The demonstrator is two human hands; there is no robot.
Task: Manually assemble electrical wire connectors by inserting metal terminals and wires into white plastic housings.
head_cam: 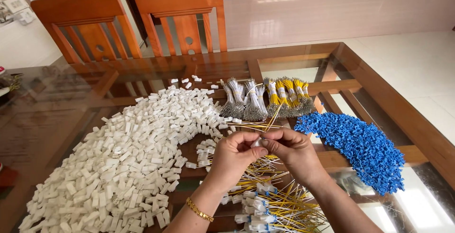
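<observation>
My left hand (236, 156) and my right hand (293, 151) meet over the glass table (61, 100), fingertips pinched together on one small white plastic connector (256, 143). A thin yellow wire (273, 118) rises from the fingertips toward the bundles behind. Below my wrists lies a heap of yellow wires with white connectors fitted (272, 204). A gold bracelet sits on my left wrist.
A big pile of loose white connectors (123, 152) covers the left of the table. A mound of small blue plastic parts (362, 145) lies at right. Tied bundles of white wires (244, 100) and yellow wires (286, 95) lie behind. Two wooden chairs (137, 22) stand beyond.
</observation>
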